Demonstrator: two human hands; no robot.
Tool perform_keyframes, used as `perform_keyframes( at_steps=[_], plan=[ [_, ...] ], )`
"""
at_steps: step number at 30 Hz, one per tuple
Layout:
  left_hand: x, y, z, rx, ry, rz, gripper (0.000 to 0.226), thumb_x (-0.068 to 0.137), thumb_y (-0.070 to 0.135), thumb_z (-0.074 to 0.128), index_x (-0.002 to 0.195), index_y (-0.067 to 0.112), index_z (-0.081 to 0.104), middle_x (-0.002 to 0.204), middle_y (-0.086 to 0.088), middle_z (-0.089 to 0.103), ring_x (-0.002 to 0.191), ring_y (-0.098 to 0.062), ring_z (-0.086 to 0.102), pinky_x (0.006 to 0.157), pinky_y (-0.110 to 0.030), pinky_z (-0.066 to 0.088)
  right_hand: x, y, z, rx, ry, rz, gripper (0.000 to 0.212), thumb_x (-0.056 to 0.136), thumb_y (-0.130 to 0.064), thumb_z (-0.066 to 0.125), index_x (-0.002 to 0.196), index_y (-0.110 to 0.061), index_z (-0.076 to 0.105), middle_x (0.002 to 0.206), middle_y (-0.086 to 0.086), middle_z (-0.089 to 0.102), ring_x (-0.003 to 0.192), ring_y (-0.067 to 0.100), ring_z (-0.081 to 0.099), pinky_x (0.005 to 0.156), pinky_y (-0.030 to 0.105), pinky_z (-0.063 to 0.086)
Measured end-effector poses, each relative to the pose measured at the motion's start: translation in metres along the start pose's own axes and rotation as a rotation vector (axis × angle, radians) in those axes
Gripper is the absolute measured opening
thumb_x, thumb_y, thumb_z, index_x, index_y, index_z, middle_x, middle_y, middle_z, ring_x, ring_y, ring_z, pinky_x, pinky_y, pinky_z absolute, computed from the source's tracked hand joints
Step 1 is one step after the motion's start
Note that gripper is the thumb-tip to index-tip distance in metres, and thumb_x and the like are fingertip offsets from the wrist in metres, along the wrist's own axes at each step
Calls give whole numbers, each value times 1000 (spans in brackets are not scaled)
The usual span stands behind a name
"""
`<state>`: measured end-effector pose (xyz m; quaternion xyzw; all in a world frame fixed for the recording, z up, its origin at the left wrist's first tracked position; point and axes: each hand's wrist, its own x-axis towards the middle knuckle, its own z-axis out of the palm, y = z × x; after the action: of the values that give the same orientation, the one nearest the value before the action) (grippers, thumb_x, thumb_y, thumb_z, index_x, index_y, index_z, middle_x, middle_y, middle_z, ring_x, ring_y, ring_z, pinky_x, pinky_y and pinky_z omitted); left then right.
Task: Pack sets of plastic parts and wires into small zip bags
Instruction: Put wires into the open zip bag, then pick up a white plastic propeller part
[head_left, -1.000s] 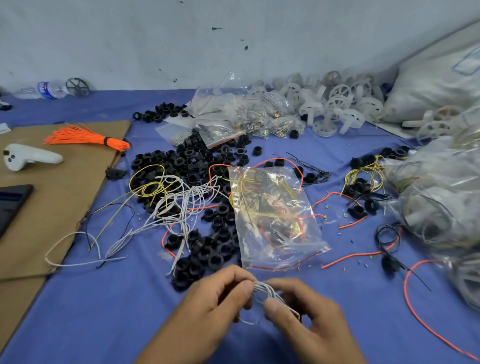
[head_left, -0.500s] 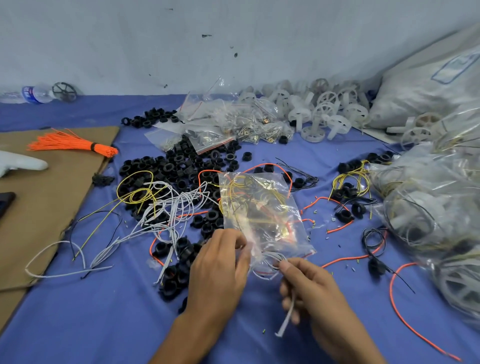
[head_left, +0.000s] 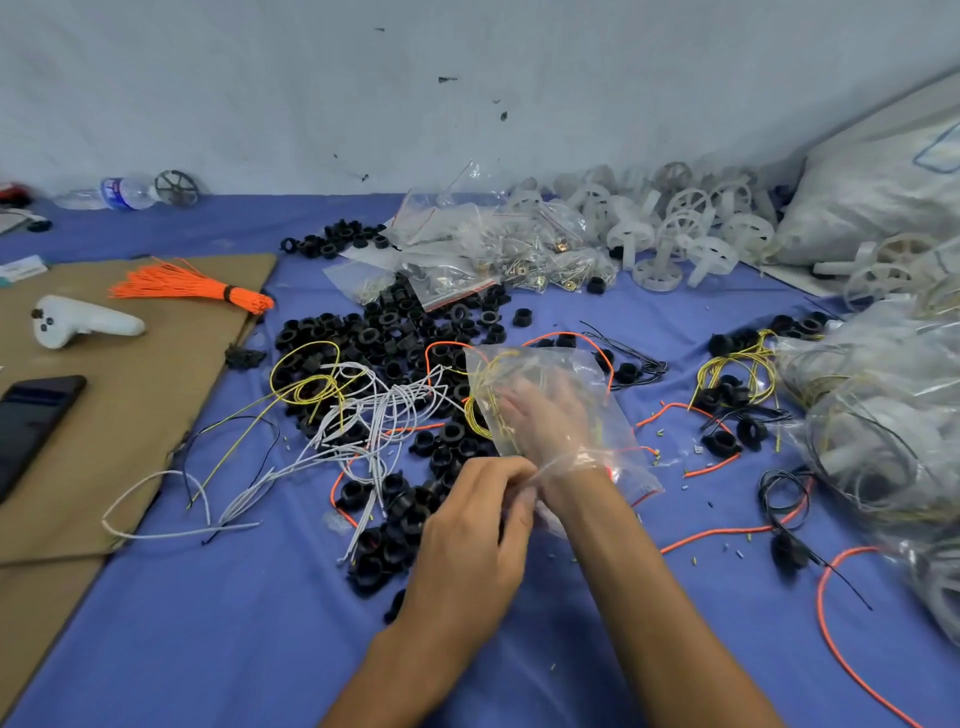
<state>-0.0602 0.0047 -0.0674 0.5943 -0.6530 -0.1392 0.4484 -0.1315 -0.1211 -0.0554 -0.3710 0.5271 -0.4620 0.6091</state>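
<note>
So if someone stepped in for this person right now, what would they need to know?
Left hand pinches the open mouth of the zip bag. Right hand is inside it to the wrist; too blurred to tell its grip. Yellow wires lie in the bag. Loose white wires and black plastic rings lie on the blue cloth beside it. To do: pull the hand out, seal the bag, fill more.

Makeshift parts-packing workshop: blue cloth (head_left: 208, 649) below a scuffed white wall (head_left: 467, 78), heaped with black plastic rings (head_left: 374, 338) at centre, white plastic wheels (head_left: 675, 228) upper right, and loose wires (head_left: 384, 410).
</note>
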Motion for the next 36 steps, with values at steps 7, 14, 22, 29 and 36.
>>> perform_keyframes(
  at_steps=[7, 14, 22, 29, 36],
  plan=[
    [11, -10, -11, -293, -45, -170, 40, 89, 12, 45, 120, 33, 61, 119, 18, 66, 115, -3, 60, 96, -17, 45, -83, 44, -45, -932, -77, -625, 48, 87, -16, 44, 132, -11, 59, 107, 10, 62, 101, 23, 52, 79, 23, 34],
    [61, -79, -42, 610, -283, -169, 42, 94, 10, 52, 133, 25, 55, 130, 7, 59, 117, -22, 52, 101, -37, 39, -105, 66, -76, -753, 221, -795, 26, 75, -8, 67, 90, -27, 75, 96, -14, 66, 76, 4, 64, 65, 17, 50],
    [59, -77, -55, 589, -153, -257, 24, 88, 27, 67, 111, 22, 65, 105, 4, 69, 101, -23, 60, 88, -39, 46, -103, 69, -75, -764, 166, -831, 30, 71, -6, 71, 88, -31, 74, 89, -22, 66, 69, -2, 62, 61, 10, 48],
    [12, -16, -64, 178, -77, -216, 22, 83, 34, 69, 99, 46, 59, 102, 29, 60, 94, 5, 55, 79, -12, 40, -112, 64, -79, -545, 24, -646, 17, 81, -28, 69, 94, -37, 74, 83, -16, 70, 66, -2, 63, 62, 12, 48],
    [-32, 16, -20, 145, -255, -10, 34, 77, 50, 60, 110, 53, 53, 102, 36, 55, 90, 19, 46, 80, -8, 41, -113, 53, -87, -205, -280, -270, 23, 78, -31, 66, 98, -23, 74, 85, 9, 75, 76, 14, 69, 67, 22, 50]
  ],
)
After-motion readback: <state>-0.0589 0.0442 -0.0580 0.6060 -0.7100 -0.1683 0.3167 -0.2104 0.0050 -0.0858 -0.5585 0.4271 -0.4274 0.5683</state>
